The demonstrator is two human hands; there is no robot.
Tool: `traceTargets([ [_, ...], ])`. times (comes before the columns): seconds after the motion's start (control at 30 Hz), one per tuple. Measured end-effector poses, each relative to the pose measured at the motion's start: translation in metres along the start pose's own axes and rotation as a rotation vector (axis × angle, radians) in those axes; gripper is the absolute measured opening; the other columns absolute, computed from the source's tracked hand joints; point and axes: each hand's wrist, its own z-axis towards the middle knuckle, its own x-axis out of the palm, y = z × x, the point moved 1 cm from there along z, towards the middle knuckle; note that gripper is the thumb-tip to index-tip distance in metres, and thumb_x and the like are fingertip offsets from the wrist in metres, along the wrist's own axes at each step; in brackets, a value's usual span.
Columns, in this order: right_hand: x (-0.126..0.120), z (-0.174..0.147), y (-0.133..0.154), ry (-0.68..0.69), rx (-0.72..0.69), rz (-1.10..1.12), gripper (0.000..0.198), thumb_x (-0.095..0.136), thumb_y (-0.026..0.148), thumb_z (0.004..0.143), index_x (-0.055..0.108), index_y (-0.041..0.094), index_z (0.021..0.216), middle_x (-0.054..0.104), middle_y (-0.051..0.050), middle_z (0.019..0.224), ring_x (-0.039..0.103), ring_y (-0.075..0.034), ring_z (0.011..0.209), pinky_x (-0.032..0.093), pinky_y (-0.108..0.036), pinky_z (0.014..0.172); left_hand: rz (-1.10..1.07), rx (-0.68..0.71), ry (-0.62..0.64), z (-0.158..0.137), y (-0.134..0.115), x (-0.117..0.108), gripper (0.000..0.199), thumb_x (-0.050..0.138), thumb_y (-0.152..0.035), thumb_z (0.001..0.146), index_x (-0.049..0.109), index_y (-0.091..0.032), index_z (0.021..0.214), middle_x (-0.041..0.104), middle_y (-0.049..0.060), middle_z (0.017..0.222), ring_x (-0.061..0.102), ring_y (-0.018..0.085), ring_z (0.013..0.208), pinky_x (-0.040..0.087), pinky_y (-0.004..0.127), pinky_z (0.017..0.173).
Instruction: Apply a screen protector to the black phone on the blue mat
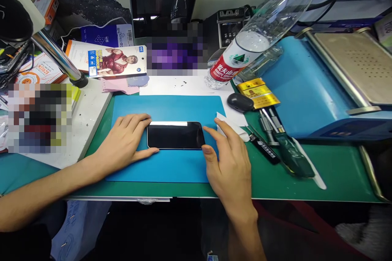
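Observation:
A smartphone [175, 136] with a dark screen lies sideways on a blue mat [159, 167]. A white strip runs along part of its far edge. My left hand [124, 140] holds the phone's left end, fingertips at the far corner and thumb along the near edge. At the right end, my right hand [231, 159] has its index finger and thumb spread beside the two corners; whether they touch the phone is unclear. Its other fingers are apart, over a crumpled white wipe [232, 126].
A tilted-looking water bottle [229, 61] stands behind the mat near a black mouse [240, 102]. Screwdrivers and a green-handled tool [294, 155] lie to the right, before a blue machine [294, 89]. Boxed packages [118, 61] and a metal lamp post [58, 55] are at left.

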Motion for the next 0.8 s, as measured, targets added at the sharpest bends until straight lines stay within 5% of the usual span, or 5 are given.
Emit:
traceTargets([
  [0.5,0.002,0.006,-0.003,0.105,-0.026,-0.055,0.06,0.039,0.064,0.11,0.058,0.028,0.154,0.048,-0.012,0.169,0.05,-0.036,0.153,0.048,-0.059,0.121,-0.158,-0.078,0.081,0.002,0.0,-0.004,0.066,0.066,-0.061,0.102,0.051,-0.018,0.15,0.058,0.018,0.153,0.054,0.039,0.139,0.047,0.057,0.113],
  [0.8,0.005,0.011,-0.005,0.18,-0.022,0.014,0.066,0.042,0.072,0.105,0.053,0.034,0.157,0.038,-0.011,0.172,0.032,-0.038,0.164,0.028,-0.073,0.132,-0.147,-0.08,0.062,0.002,0.001,-0.003,0.066,0.068,-0.061,0.101,0.051,-0.02,0.15,0.059,0.017,0.152,0.055,0.039,0.137,0.047,0.057,0.112],
])
